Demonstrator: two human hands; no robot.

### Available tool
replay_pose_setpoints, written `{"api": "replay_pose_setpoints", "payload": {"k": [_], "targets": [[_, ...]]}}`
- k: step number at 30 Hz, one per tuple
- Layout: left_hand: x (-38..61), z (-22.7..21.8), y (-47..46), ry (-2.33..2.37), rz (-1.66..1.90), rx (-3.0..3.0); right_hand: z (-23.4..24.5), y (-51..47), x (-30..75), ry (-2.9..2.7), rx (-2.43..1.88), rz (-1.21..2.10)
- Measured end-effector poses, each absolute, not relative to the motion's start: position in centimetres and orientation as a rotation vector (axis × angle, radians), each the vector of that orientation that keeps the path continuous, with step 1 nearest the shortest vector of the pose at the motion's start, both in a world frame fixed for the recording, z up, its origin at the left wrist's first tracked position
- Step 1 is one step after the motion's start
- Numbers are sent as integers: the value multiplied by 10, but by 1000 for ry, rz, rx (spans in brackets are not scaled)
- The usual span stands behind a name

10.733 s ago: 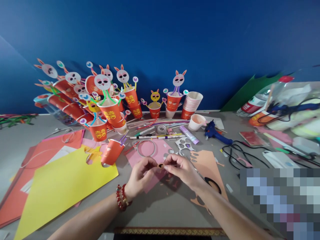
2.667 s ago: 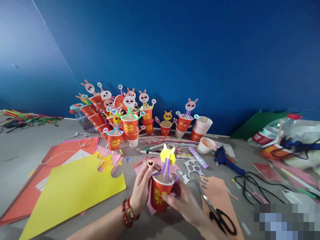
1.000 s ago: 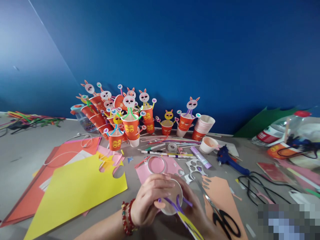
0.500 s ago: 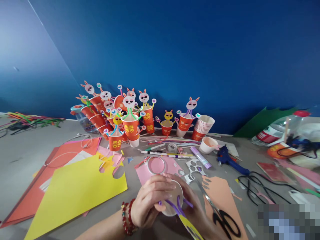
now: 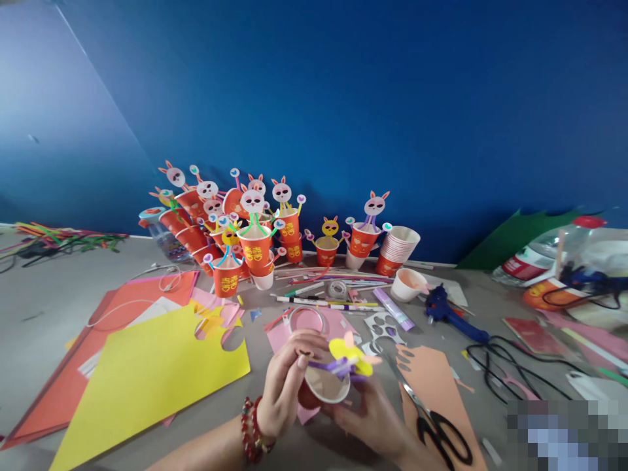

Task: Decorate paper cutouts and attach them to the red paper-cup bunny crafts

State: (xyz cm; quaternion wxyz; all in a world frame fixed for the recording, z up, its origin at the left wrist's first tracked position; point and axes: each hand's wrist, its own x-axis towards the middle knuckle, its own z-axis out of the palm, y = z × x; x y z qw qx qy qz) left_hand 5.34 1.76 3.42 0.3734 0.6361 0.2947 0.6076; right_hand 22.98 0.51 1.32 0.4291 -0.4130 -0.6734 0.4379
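A red paper cup (image 5: pixel 324 387) with a pale inside is tilted between my hands, its mouth facing me. Purple pipe cleaners (image 5: pixel 338 367) rise from it, carrying a yellow paper head (image 5: pixel 354 356) with peach ears, seen at a slant. My left hand (image 5: pixel 287 371), wearing red bead bracelets, is closed at the cup's left side. Its thumb and fingers pinch a small peach paper disc (image 5: pixel 305 353) at the end of a purple pipe cleaner. My right hand (image 5: pixel 370 412) wraps the cup from the right and below, its fingertips partly hidden.
Finished cup figures (image 5: pixel 255 245) stand along the wall, beside stacked cups (image 5: pixel 398 250). Yellow card (image 5: pixel 157 373) lies left. On the right are black-handled scissors (image 5: pixel 436 428), a blue glue gun (image 5: pixel 451 314) with a looped cable, and a bottle (image 5: pixel 544 252). Pens (image 5: pixel 328 303) lie ahead.
The cup has been turned and tipped. The yellow head swung from below the cup, near me, to its upper right. My left fingers moved from the rim to the peach disc.
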Motion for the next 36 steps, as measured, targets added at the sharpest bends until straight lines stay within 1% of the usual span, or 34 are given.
{"api": "replay_pose_setpoints", "payload": {"k": [5,8,12,20,29,36], "targets": [[62,23,20,1019,1546,1158,14,7,227,-1516,-984,1353],[63,16,22,1051,1492,1044,13,8,227,-1461,-989,1425],[63,14,24,950,1440,998,13,7,227,-1440,-979,1453],[64,27,27,893,1507,985,10,8,227,-1431,-945,1525],[64,27,28,1053,1559,1137,19,8,223,-1456,-931,1578],[67,30,25,1091,1597,1112,10,8,223,-1416,-889,1589]]}}
